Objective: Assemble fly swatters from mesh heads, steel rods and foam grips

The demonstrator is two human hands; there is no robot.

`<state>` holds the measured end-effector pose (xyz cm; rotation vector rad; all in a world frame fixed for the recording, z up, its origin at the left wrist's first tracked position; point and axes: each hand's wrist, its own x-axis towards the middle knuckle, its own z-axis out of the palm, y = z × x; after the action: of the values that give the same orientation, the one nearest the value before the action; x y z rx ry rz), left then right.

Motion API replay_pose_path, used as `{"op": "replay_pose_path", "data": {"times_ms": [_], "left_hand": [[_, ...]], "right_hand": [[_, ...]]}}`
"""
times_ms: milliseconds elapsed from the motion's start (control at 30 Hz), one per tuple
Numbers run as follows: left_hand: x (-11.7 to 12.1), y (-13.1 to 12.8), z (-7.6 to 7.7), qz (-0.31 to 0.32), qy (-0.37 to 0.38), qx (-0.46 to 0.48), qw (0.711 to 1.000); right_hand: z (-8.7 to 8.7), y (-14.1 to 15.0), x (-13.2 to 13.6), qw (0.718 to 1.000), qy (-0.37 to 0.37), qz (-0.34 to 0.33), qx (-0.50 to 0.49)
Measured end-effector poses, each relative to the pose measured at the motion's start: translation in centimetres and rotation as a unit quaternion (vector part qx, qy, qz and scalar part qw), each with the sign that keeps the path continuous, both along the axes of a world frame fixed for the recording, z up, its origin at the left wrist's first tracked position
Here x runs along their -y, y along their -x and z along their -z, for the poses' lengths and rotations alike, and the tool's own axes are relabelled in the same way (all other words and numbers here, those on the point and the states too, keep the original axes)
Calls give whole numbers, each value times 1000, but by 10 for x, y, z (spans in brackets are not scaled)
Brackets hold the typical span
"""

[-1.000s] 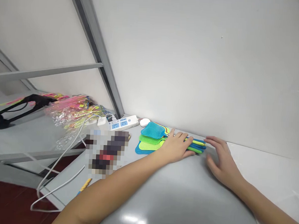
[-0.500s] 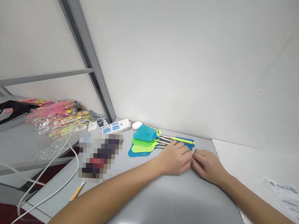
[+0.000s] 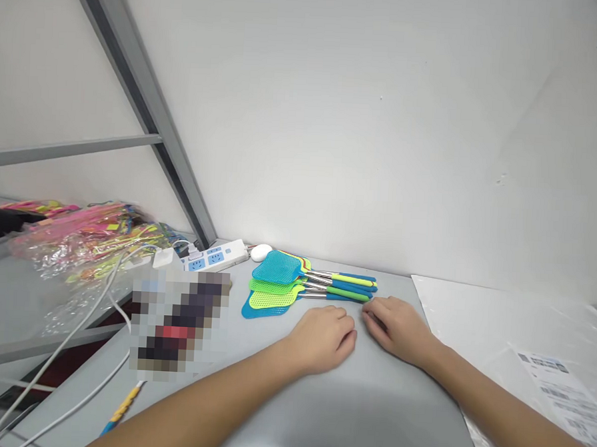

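Observation:
Several fly swatters (image 3: 277, 268) lie in a fanned pile on the grey table (image 3: 359, 407), with blue, green and yellow perforated heads at the left. Their metal shafts run right into blue, green and yellow handles (image 3: 349, 295). My left hand (image 3: 322, 338) rests palm down on the table just in front of the pile, fingers curled, apart from the swatters. By the handle ends sits my right hand (image 3: 398, 329), its fingers bent inward; the fingertips are at or very near the green handle's end. No held object shows in either hand.
Left of the swatters are a white power strip (image 3: 221, 256), a white round object (image 3: 261, 252) and a pixelated patch (image 3: 180, 327). White cables (image 3: 80, 322) hang by a metal rack with plastic-wrapped colourful goods (image 3: 97, 240). White plastic sheeting (image 3: 478, 313) lies right.
My left hand has come off the handles and back toward me, uncovering them. My right hand stays beside the handle ends. The whole view has shifted slightly.

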<state>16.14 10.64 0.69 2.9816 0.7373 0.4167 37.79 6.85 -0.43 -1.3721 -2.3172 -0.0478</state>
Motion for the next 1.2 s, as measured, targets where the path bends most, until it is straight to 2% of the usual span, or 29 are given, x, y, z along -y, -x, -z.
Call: {"op": "replay_pose_path", "data": {"times_ms": [200,400,633,867,1200], "left_hand": [[-1,-2,-3,-20,4,-7,1000],[2,-1,-10,-20,-3,1,1000],[3,-1,-12,-45,0,37,998],[1,-4,-7,-50,20,46,997],[2,-4,-8,-53,21,45,997]], "right_hand": [[2,-3,-5,992,-80,89,-41],[10,-5,-11,989,-58,137,1],[13,-6,-12,986,-76,150,8],[4,-10,-19,984,-120,129,39],[4,-11,-18,985,-111,127,32]]}}
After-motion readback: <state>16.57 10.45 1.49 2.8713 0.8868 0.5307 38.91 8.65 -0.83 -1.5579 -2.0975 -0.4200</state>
